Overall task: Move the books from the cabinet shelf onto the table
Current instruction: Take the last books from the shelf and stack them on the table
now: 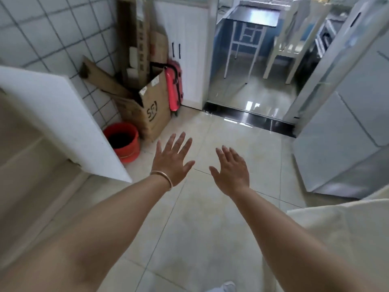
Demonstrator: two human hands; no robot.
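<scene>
Table (255, 16) far ahead; left hand (171, 160) and right hand (231, 170) outstretched, fingers spread.

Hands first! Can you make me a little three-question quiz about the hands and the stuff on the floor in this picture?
1. True or false: the left hand and the right hand both hold a book.
2. Which thing stands on the floor right beside the red bucket? A) a chair B) the cardboard box C) a lamp
3. Fill in: the bracelet is on the ____ wrist.

Key: 1 false, both hands are spread open and hold nothing; no books show here. 2 B. 3 left.
</scene>
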